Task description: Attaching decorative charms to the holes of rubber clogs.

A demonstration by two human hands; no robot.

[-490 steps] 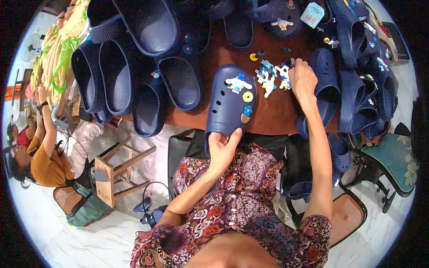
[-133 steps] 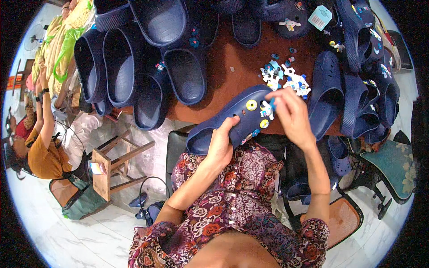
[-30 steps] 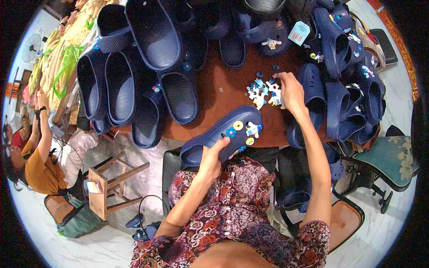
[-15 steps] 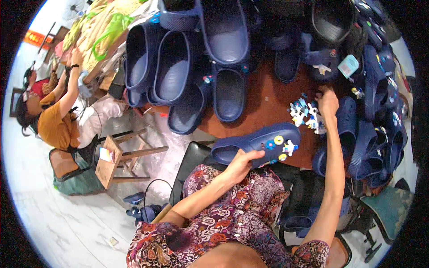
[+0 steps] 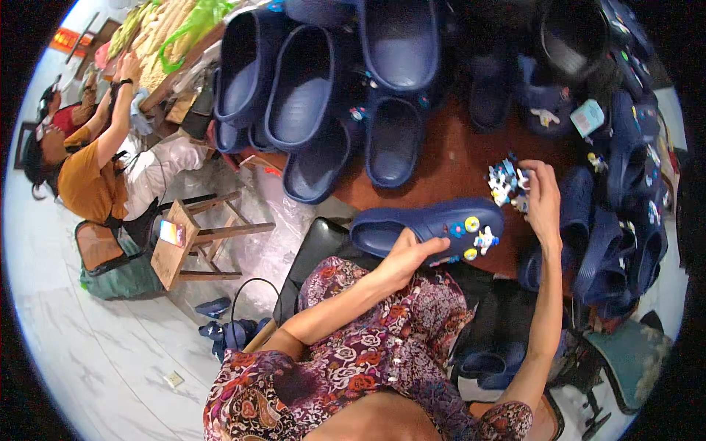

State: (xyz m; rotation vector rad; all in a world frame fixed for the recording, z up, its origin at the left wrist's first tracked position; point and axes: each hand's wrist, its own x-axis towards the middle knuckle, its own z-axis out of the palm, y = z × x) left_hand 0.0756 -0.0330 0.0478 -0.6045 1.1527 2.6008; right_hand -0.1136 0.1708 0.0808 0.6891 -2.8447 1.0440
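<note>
Shifted left – smooth navy clog [image 5: 430, 226] | left hand [image 5: 403, 259] grip holds it | right hand [image 5: 542, 202] grip pinches small charms [image 5: 504, 181]

The navy clog [image 5: 430, 226] has moved from upright at frame centre to lying sideways, with more charms fitted. The right hand [image 5: 543, 202] has returned to the charm pile [image 5: 506, 182].

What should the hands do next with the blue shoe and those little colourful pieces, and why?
Probably the right hand should pick one charm from the pile of small charms it is touching and bring it to the navy clog. The left hand already steadies that clog at the table edge, and its top carries only a few charms, so there looks to be room for more.
</note>
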